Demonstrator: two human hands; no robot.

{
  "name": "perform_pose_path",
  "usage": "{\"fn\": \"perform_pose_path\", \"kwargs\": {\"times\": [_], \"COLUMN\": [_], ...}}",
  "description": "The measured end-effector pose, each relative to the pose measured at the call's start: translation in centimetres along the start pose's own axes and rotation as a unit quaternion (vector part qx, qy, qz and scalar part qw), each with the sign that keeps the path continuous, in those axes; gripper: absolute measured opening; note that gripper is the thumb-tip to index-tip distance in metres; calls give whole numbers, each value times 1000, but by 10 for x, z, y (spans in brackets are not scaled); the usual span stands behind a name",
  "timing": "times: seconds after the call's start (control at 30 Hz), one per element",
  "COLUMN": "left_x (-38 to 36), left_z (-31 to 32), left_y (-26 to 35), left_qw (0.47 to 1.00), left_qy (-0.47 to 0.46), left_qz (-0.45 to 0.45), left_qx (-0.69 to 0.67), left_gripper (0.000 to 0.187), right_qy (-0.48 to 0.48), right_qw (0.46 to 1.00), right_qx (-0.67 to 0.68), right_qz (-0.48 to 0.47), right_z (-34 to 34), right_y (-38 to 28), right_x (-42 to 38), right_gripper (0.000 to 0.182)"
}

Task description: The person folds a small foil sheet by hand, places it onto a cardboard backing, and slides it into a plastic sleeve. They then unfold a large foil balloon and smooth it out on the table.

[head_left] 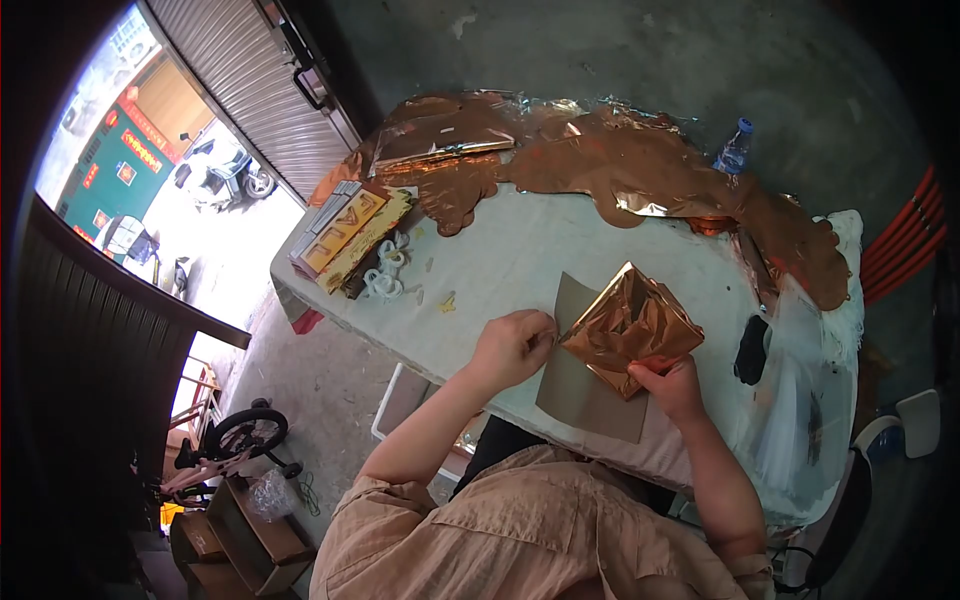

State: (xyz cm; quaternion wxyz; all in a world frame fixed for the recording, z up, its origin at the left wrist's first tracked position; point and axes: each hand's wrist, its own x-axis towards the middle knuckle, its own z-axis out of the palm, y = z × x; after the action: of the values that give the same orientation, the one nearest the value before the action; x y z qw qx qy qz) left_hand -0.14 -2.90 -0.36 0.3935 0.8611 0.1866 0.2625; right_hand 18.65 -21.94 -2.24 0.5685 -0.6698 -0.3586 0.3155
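Observation:
My right hand grips the lower edge of a crumpled, shiny copper foil balloon, folded flat into a rough diamond, with the thumb on top. Beneath it, a grey-brown cardboard sheet lies at the near side of the table. My left hand is beside the sheet's left edge, its fingers curled into a pinch. Whatever those fingertips may hold is hidden.
Copper foil balloons spread along the table's far side, near a water bottle. Printed packages and white ties lie left. A black item and clear plastic lie right.

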Motion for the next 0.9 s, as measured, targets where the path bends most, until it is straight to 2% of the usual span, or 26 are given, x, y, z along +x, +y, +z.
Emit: {"fn": "perform_pose_path", "kwargs": {"times": [0.03, 0.07, 0.13, 0.17, 0.23, 0.37, 0.47, 0.53, 0.57, 0.63, 0.67, 0.73, 0.8, 0.87, 0.9], "left_x": [0, 0, -1, -3, -8, -10, -10, -8, -9, -11, -7, 5, 23, 42, 50], "left_z": [1, 0, -4, -6, -11, -8, -19, -39, -50, -74, -88, -112, -134, -147, -147], "left_y": [0, 0, -2, -1, 2, -1, -2, -1, -7, -22, -21, -25, -58, -70, -76], "left_qw": [994, 994, 967, 967, 989, 991, 988, 976, 976, 991, 991, 966, 895, 847, 846], "left_qy": [32, 32, 31, 31, -3, -1, 46, 75, 76, -22, -61, -7, 58, 108, 110], "left_qz": [67, 66, 178, 176, 64, 30, 8, -89, -89, -39, -67, -147, -170, -190, -188], "left_qx": [78, 78, 182, 183, 136, 127, 149, 182, 183, 126, 95, 213, 409, 485, 486], "left_gripper": [4, 4, 4, 4, 4, 4, 5, 5, 5, 7, 6, 9, 11, 15, 15], "right_qy": [-2, -4, -2, 0, 0, 2, 3, 4, 6, 6, 7, 3, -1, -5, -4], "right_qw": [1000, 1000, 1000, 1000, 1000, 1000, 1000, 1000, 1000, 1000, 1000, 1000, 1000, 1000, 1000], "right_qx": [-10, -19, -13, -6, 2, 4, -8, -7, -6, -1, 3, 6, 8, 5, 5], "right_qz": [4, 9, 12, 15, 12, 7, 1, 3, 4, 8, 13, 10, 7, 6, 4], "right_z": [-1, -1, -1, 0, 1, 1, 0, 0, 0, 0, 1, 1, 1, 0, 1], "right_y": [1, 1, 0, -1, -2, -5, 0, 0, -1, -1, -1, -6, -7, -5, -6], "right_x": [0, 1, 1, 1, 1, 0, 0, 0, 0, 0, 0, -1, 0, -1, 0], "right_gripper": [8, 8, 7, 7, 6, 5, 5, 5, 5, 5, 5, 5, 5, 6, 6]}}
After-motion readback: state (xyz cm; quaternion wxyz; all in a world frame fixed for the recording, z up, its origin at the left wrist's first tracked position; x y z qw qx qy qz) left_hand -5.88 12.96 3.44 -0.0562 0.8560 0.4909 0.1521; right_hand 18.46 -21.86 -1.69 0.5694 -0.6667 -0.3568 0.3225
